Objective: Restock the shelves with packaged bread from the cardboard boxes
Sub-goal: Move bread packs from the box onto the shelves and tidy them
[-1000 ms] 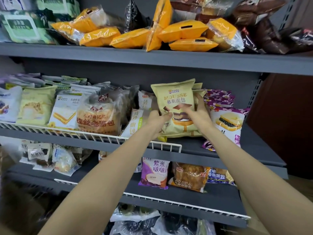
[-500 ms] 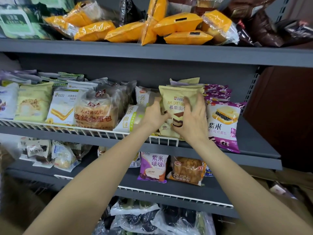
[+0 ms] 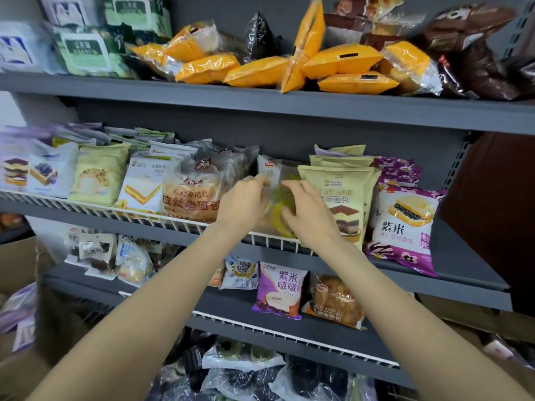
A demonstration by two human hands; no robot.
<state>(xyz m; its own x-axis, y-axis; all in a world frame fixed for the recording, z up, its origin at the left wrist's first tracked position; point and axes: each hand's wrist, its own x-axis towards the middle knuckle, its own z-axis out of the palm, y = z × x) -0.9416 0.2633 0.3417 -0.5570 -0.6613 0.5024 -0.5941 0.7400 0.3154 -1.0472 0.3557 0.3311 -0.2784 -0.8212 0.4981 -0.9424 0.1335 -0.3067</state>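
My left hand [image 3: 243, 202] and right hand [image 3: 311, 211] both hold a clear bread packet [image 3: 280, 204] with green-yellow print, each grip curled on one side of it. It stands on the middle shelf [image 3: 463, 264] behind the white wire rail [image 3: 139, 217], just left of the beige mousse bread packs [image 3: 344, 195].

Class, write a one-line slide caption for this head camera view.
Both hands, left and right, handle a clear green-and-yellow bread pack beside the mousse bread packs on the middle shelf.
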